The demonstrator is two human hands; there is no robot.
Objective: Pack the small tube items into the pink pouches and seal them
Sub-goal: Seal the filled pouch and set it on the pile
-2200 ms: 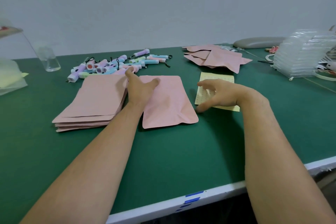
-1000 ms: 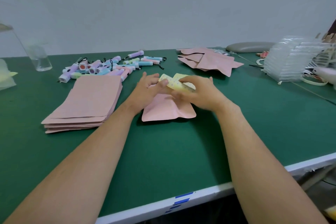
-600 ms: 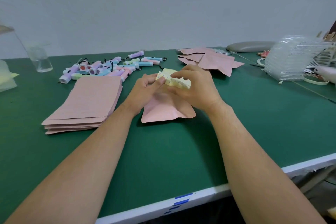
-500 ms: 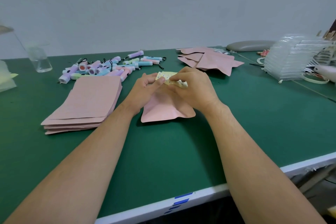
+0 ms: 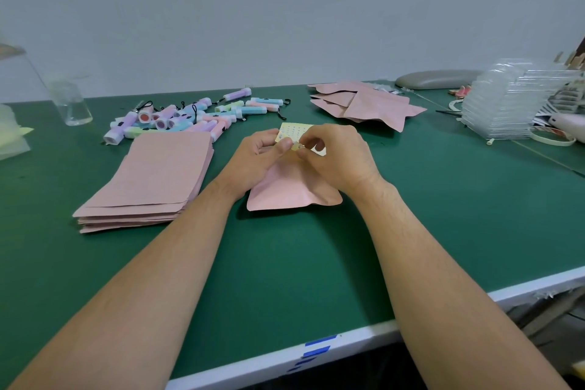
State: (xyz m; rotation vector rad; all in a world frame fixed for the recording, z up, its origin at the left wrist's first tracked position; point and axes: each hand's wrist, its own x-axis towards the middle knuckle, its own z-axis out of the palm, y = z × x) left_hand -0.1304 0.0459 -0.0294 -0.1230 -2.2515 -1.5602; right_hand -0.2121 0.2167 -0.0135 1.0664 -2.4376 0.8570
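My left hand (image 5: 253,158) pinches the yellow sticker sheet (image 5: 292,130) above the centre pouch (image 5: 291,193); my right hand (image 5: 338,158) pinches at its edge. The tubes (image 5: 190,120) lie loose behind-left of that pouch, the empty stack (image 5: 158,180) to its left. I judge most packing outstanding.

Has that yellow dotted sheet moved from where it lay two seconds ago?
Yes. The yellow dotted sheet has gone left, off the green table and up over the far end of the single pink pouch, held by the left hand and right hand.
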